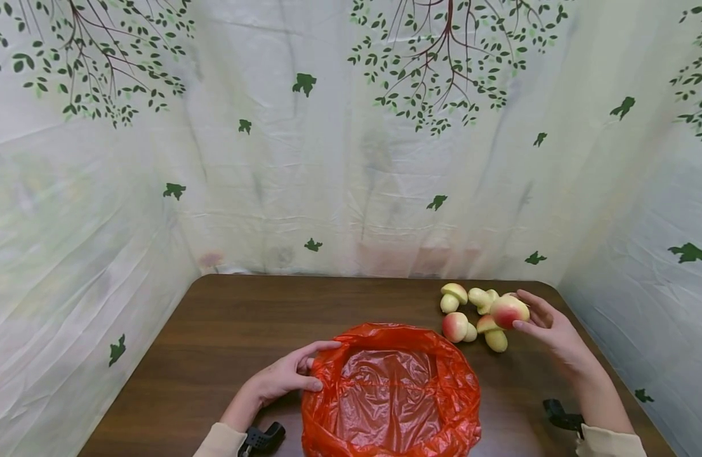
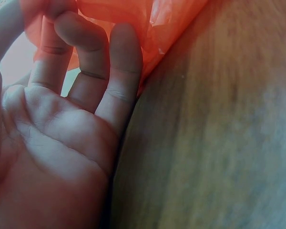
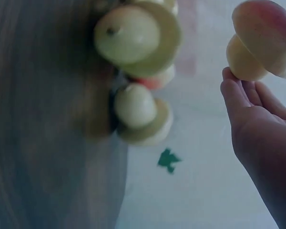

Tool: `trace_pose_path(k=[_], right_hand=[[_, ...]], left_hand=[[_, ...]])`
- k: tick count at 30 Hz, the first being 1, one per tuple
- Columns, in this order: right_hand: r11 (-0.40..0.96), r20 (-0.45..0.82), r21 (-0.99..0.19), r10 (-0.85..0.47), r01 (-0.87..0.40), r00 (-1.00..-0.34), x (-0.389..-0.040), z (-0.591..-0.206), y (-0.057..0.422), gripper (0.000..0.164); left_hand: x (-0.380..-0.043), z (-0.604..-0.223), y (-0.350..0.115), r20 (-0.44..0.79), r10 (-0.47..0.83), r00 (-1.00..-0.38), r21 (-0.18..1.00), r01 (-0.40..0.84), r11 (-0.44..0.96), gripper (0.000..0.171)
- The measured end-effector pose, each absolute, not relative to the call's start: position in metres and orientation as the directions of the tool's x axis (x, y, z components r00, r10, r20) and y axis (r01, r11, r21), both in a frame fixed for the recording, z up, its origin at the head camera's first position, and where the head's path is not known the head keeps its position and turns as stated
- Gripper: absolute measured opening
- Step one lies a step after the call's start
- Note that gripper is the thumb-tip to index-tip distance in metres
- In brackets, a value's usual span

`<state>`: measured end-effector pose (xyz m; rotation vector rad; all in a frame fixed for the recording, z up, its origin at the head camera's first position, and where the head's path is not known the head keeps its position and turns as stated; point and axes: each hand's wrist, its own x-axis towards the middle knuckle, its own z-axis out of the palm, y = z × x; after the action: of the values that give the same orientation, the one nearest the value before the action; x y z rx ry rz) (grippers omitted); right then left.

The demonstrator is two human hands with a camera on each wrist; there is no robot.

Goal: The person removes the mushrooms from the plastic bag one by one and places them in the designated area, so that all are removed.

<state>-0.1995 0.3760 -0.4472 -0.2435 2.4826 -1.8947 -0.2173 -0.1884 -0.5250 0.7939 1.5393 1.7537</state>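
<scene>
My left hand (image 1: 279, 377) grips the left rim of a red plastic bag (image 1: 462, 381), thumb in front and fingers round the edge. The bag stands with its mouth spread wide, and its visible inside holds nothing. In the left wrist view, curled fingers (image 2: 90, 62) press against the thin red film. My right hand (image 1: 556, 330) holds a toy mushroom (image 1: 509, 311) with a red-and-yellow cap between thumb and fingers. The right wrist view shows this mushroom (image 3: 262, 38) raised off the table, its pale stem by the fingertips.
Several more toy mushrooms (image 1: 456, 327) lie clustered on the brown wooden table (image 1: 242, 317), behind the bag to the right. A pale curtain (image 1: 351, 190) printed with leaves hangs round the table's far edge and sides. Black camera mounts (image 1: 562, 416) sit at both wrists.
</scene>
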Motion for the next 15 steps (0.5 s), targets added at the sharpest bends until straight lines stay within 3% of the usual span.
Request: trace_pose_path(k=[8, 15], right_hand=[[0.243, 0.063, -0.966, -0.130, -0.093, -0.990, -0.203, -0.462, 0.400, 0.069], [0.347, 0.007, -0.937, -0.106, -0.043, -0.994, -0.204, -0.470, 0.414, 0.073]], left_hand=[[-0.218, -0.524, -0.189, 0.026, 0.802, -0.596, 0.994, -0.069, -0.084, 0.072], [-0.217, -0.523, -0.189, 0.021, 0.804, -0.594, 0.992, -0.087, -0.090, 0.072]])
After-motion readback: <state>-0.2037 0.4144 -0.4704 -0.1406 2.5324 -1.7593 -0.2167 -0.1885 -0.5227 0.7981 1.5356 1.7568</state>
